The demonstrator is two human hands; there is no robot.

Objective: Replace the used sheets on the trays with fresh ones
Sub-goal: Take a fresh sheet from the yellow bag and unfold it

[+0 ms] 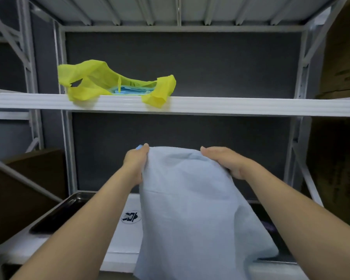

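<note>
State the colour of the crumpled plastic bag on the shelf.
Crumpled plastic bag: bright yellow, head view.

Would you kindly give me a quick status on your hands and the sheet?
Left hand and right hand grip the pale blue sheet, raised. Dark tray at left, no sheet visible. Yellow bag on upper shelf, out of the way.

Both bare forearms reach forward and up, converging. Left hand (136,162) grips top left edge of sheet (186,199), fingers curled round it. Right hand (224,161) holds top right edge, fingers laid over fold, thumb hidden. Hands level, apart, wrists straight
</note>
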